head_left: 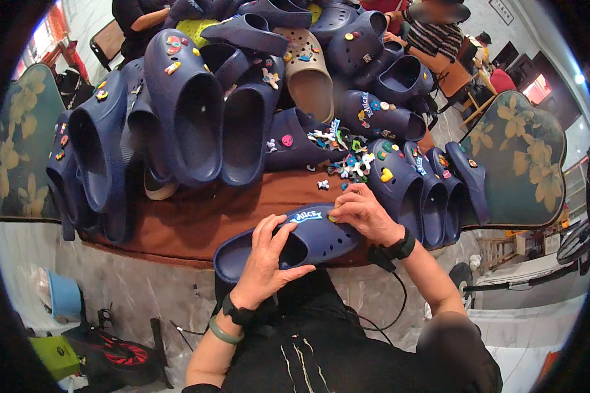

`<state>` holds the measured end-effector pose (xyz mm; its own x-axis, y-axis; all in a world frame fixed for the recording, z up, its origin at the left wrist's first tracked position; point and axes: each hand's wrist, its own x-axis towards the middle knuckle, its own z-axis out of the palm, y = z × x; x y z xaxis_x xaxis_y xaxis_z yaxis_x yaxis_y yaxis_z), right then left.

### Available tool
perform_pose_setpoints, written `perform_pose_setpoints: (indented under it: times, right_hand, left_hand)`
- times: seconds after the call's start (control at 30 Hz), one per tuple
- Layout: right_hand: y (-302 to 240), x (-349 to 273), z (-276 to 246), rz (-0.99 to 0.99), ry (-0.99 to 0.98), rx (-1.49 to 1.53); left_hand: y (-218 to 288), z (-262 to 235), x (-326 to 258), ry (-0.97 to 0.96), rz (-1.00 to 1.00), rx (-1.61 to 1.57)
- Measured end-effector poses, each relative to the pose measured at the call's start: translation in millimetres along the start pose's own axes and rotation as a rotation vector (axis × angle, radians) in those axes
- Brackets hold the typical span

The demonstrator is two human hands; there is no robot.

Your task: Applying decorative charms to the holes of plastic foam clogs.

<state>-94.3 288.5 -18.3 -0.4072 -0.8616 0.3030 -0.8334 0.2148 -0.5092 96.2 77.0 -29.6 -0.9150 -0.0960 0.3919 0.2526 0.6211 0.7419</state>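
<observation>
A navy blue clog (pixel 331 243) with holes in its upper lies before me at the table's front edge, toe to the right. My left hand (pixel 262 265) grips it around the foot opening, with the fingers over the upper and the thumb along the near side. A blue and white lettered charm (pixel 308 215) sits on the upper. At the toe, my right hand (pixel 368 216) pinches a small yellow charm (pixel 333 217) against the clog, its shape mostly hidden by the fingers. Just beyond that hand is a pile of mixed colourful charms (pixel 354 164).
Navy clogs (pixel 189 124) with charms are heaped across the brown-covered table (pixel 190 226). One beige clog (pixel 308 85) stands among them. More clogs (pixel 432 196) line the right side. Other people (pixel 432 39) sit beyond the heap. A blue bucket (pixel 64 295) stands on the floor at left.
</observation>
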Motion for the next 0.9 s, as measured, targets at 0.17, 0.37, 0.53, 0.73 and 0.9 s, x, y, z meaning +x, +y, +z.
perform_pose_setpoints:
  times: [0.17,0.37,0.53,0.73,0.9]
  right_hand:
    - [-13.5,2.7,-1.0,0.011,0.018,-0.08]
    - [-21.1,1.5,5.3,0.206,0.068,0.085]
    - [-3.0,3.4,-1.7,0.052,0.033,0.198]
    - [-14.1,18.9,-18.9,-0.151,-0.156,-0.049]
    - [-20.1,7.2,-0.6,-0.186,-0.034,-0.267]
  left_hand:
    - [-2.1,-0.7,-1.3,0.01,-0.01,-0.045]
    - [-4.3,0.8,-2.5,0.021,-0.014,-0.081]
    - [-6.1,1.9,-2.5,0.015,-0.019,-0.093]
    - [-7.6,0.2,-2.8,-0.007,-0.01,-0.099]
    - [-6.3,3.1,-2.1,-0.001,-0.012,-0.055]
